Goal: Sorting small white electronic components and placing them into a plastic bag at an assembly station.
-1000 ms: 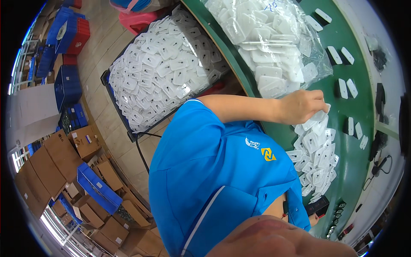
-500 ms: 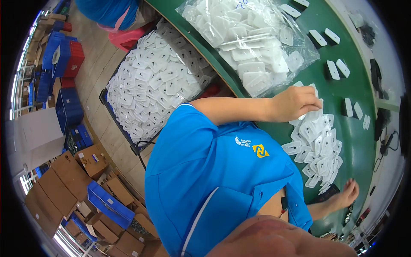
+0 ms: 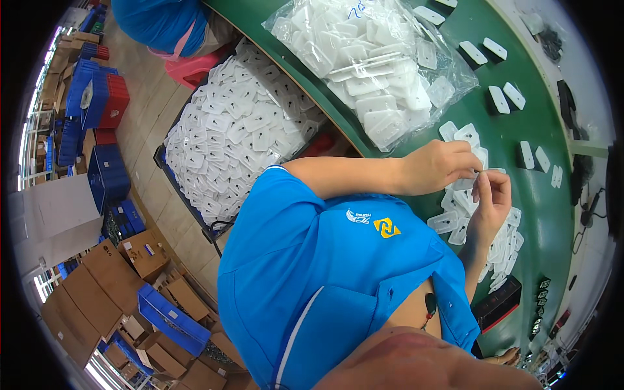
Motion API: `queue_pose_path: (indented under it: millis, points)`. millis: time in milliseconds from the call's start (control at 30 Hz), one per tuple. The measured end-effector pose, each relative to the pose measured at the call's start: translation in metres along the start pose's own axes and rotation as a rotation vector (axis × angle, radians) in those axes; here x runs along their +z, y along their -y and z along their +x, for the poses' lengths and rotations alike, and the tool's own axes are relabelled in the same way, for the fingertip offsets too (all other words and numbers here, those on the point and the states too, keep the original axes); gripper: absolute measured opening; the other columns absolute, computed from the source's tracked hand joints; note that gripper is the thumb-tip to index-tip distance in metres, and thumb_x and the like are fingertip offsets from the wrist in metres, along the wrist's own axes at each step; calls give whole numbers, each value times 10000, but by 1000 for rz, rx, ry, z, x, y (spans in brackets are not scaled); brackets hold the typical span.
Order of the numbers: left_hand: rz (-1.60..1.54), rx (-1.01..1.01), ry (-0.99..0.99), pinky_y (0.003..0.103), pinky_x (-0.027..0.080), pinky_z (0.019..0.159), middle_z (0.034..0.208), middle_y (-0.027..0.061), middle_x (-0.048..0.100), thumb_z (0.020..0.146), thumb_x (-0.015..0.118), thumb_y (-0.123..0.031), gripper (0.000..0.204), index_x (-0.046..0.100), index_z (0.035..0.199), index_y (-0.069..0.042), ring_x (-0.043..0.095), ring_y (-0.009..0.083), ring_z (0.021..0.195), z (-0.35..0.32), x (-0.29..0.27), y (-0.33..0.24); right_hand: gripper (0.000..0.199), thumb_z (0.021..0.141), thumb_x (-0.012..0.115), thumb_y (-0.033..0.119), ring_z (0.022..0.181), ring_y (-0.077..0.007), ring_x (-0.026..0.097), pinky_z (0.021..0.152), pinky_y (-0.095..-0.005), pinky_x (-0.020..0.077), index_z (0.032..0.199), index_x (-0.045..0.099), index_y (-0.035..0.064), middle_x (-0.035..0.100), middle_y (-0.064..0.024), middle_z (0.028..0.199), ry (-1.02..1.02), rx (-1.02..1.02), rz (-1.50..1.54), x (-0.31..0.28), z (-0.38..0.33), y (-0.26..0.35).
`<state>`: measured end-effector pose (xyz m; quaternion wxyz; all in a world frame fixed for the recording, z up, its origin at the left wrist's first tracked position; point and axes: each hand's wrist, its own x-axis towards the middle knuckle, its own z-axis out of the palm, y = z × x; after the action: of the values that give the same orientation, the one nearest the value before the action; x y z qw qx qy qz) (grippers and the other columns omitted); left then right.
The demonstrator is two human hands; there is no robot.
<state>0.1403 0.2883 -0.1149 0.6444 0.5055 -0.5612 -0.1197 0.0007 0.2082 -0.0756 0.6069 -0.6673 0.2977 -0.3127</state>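
Hands (image 3: pixel 465 179) on small clear pouch (image 3: pixel 482 170)

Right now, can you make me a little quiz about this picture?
1. True or false: the table is red.
2. Where is the clear bag of white pieces? A: on the table. B: on the floor. C: in a blue crate.
3. Are the left hand and right hand close together or far apart?

Key: 1 false, it is green. 2 A. 3 close together, above a heap of white pieces.
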Motion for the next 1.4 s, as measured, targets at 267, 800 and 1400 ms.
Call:
queue_pose_path:
  millis: [267,800,1400]
  points:
    - [-95,-60,26,260,411,554,792,50,580,763,619,16,168,640,910,-63,512,162,617,-2,0,9,63,837,614,38,657,-88,454,571,-188,359,886,580,19,547,-32,816,7,-212,-393,5,-3,3]
    - [-442,-580,111,190,478,511,750,74,585,837,531,67,197,580,1017,5,572,110,584,0,-5,-6,57,767,626,-22,586,-142,475,524,-231,395,800,590,7,530,-57,746,-29,-436,-646,4,-1,-8]
    - [-451,-549,76,234,542,657,887,121,561,865,524,50,255,482,1115,24,618,164,727,-2,9,-5,49,783,637,37,570,-117,467,519,-220,381,776,591,23,550,-34,716,-120,-317,-544,-3,-6,-13]
